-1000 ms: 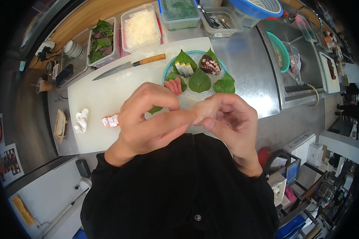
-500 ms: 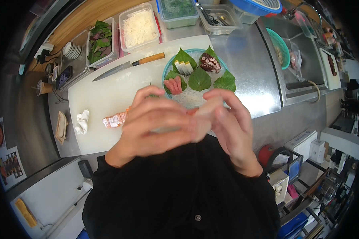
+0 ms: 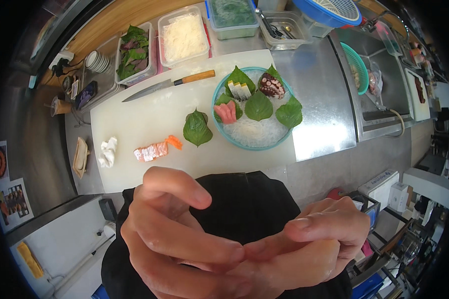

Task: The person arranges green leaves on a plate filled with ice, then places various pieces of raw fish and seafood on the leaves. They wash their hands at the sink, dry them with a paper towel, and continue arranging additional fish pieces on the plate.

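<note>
Both bare hands are raised close in front of my dark top, with their fingertips meeting. My left hand (image 3: 177,231) has its fingers bent and spread apart, and nothing shows in it. My right hand (image 3: 309,244) is curled with its fingers pressed together; whatever lies inside, if anything, is hidden. Beyond them, a round plate with a turquoise rim (image 3: 219,132) carries white shreds, green leaves (image 3: 258,106), pink fish slices (image 3: 226,112), silvery-edged slices (image 3: 240,90) and octopus pieces (image 3: 272,85). On the white cutting board (image 3: 149,117) lie a salmon block (image 3: 151,151), orange strips (image 3: 174,142) and stacked leaves (image 3: 197,128).
A wooden-handled knife (image 3: 169,84) lies along the board's far side. A crumpled white cloth (image 3: 108,152) is at its left. Behind stand tubs of leaves (image 3: 133,55), white shreds (image 3: 183,40) and greens (image 3: 232,17). To the right is a steel sink (image 3: 384,99) with a green basket (image 3: 356,67).
Both hands have come back from over the board toward my body, fingertips still together. The stacked leaves, orange strips and the plate's near part have come into sight.
</note>
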{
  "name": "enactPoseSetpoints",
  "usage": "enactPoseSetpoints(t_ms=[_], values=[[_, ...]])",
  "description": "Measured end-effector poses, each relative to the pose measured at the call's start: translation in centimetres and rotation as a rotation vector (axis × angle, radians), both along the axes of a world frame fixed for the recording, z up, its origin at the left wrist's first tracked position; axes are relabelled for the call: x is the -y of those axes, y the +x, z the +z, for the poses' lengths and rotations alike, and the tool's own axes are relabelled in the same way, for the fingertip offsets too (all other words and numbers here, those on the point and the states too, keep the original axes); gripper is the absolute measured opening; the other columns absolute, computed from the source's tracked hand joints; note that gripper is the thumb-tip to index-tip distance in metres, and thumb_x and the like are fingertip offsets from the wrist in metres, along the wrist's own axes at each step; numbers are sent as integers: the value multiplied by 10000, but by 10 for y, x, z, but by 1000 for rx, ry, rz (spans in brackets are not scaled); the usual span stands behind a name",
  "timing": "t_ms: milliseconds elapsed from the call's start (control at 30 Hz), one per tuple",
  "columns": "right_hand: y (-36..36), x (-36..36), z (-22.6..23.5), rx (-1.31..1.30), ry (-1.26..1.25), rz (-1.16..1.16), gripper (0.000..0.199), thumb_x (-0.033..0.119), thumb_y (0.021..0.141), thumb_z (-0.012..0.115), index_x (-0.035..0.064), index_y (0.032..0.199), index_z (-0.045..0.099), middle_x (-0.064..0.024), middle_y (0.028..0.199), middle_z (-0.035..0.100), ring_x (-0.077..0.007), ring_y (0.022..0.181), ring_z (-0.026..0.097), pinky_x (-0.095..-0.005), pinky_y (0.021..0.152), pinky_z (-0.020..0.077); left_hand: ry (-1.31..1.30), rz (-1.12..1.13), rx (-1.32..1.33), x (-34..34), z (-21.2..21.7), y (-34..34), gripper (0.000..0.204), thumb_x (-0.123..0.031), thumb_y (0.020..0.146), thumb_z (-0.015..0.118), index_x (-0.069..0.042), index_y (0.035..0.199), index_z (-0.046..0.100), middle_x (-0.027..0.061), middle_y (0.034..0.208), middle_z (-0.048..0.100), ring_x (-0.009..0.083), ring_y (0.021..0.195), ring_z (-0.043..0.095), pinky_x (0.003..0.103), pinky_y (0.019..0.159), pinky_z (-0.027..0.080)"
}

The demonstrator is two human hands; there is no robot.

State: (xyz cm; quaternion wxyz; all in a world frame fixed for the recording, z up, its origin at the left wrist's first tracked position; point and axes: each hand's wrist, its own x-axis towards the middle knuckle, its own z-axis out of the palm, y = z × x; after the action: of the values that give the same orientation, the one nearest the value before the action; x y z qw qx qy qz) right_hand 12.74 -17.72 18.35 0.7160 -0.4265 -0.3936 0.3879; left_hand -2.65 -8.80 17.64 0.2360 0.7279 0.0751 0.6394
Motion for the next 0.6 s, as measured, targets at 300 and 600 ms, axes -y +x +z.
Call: enactPoseSetpoints(t_ms=[300, 600], values=[[37, -17, -37, 95, 69, 356, 433, -24, 1002, 622, -74, 1379, 416, -304, 1310, 637, -313, 1201, 673, -392, 995, 545, -81, -202, -226, -41, -31, -1, 253, -153, 827, 848, -253, 1004, 696, -32, 961, 710, 172, 878, 659, 422, 835, 475], [67, 42, -85, 380, -305, -301, 560, -3, 950, 701, -16, 1466, 485, -172, 1301, 598, -209, 1076, 674, -325, 929, 597, -1086, -1013, -303, -18, -116, 126, 587, -353, 1043, 629, 12, 1473, 469, 137, 1282, 596, 259, 1150, 619, 424, 1014, 512]])
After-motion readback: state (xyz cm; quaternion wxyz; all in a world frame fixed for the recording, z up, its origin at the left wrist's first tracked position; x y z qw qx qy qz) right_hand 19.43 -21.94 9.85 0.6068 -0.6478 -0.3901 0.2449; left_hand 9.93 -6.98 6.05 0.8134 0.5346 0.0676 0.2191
